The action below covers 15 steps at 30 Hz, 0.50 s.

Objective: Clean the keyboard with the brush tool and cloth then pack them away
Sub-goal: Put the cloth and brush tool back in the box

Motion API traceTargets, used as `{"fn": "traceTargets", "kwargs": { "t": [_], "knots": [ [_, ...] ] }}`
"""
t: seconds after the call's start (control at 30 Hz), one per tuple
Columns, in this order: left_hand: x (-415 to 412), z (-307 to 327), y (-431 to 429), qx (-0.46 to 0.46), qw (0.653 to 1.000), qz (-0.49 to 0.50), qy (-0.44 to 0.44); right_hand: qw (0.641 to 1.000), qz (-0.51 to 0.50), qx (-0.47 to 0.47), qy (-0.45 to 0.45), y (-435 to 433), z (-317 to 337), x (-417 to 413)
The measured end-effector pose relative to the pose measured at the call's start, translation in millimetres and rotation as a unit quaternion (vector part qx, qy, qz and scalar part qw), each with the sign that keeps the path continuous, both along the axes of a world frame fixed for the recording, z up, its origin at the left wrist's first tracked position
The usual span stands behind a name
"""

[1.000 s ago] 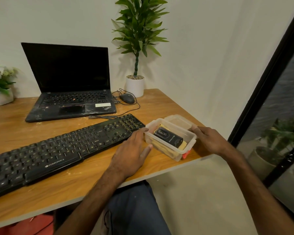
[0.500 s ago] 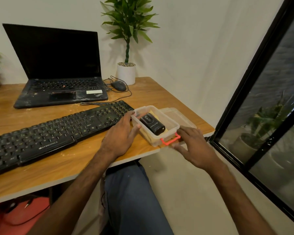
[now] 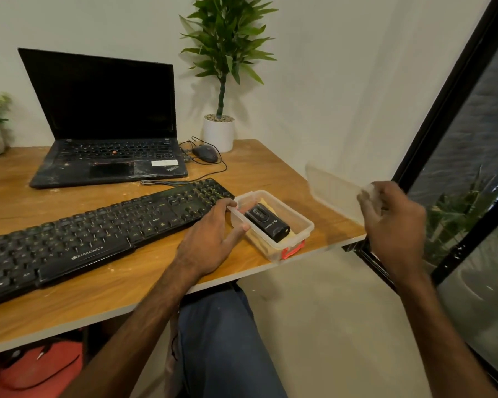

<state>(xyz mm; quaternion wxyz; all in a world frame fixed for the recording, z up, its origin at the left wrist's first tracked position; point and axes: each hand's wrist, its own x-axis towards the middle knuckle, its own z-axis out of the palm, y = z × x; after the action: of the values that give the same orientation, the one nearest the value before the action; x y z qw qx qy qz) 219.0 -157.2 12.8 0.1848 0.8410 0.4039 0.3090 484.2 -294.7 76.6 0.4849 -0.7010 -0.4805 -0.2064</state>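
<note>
Your left hand (image 3: 210,239) presses flat against the box (image 3: 302,222); your right hand (image 3: 391,225) grips the lid (image 3: 331,191). Line up the corners, then push down.

White lettering on the near edge of the keyboard (image 3: 98,234) reads ZEBRONICS. Farther back, the laptop (image 3: 110,156) has what looks like a slanted ThinkPad mark at its right corner, beside a white sticker (image 3: 164,162) too blurred to read. The black tool (image 3: 266,225) carries white print I can't make out.

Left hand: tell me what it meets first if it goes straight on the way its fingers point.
The clear container: the left hand seems to touch its near wall with its fingertips, so it would push it.
</note>
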Motion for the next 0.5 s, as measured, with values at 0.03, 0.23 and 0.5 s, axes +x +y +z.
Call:
{"fn": "traceTargets", "kwargs": {
  "t": [0.03, 0.23, 0.5],
  "knots": [
    [0, 0, 0, 0.005, 1.0, 0.0, 0.0, 0.996, 0.019, 0.054, 0.066, -1, 7, -7],
    [1, -3, 2, 0.002, 1.0, 0.005, 0.001, 0.907, 0.148, 0.103, 0.38, 22, -10, -46],
    [1, -1, 2, 0.013, 1.0, -0.008, 0.016, 0.977, -0.007, -0.178, 0.119, 28, -27, -69]
  ]
}}
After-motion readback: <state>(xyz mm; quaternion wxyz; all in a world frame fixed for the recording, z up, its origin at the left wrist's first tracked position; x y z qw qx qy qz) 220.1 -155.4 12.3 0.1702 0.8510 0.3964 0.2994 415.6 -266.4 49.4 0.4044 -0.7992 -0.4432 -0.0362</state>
